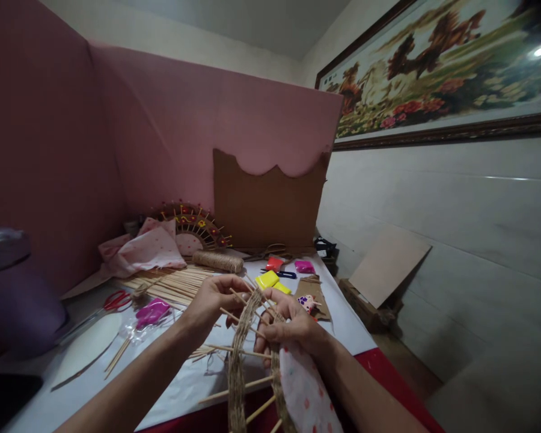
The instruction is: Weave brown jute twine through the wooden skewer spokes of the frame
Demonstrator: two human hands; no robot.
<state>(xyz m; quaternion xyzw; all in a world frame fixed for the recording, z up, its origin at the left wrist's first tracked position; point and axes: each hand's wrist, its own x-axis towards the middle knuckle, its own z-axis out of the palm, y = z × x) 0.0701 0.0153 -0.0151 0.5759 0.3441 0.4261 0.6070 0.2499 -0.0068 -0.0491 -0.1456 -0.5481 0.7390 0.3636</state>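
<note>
Above the tabletop (348,325), head view: we note a twine-wound stick frame (237,367), upright. Left hand (215,297), forearm rising from lower left, pinches its upper end; right hand (295,325), thumb toward the left, clasps its inner band beside spotted cloth (307,388).

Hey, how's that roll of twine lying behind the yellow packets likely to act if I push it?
The twine roll would probably roll, being a long cylinder on its side, though the loose sticks close by might slow it. Its rough, fibrous surface suggests it won't be slippery. Tightly wound, it should feel fairly firm.
</note>
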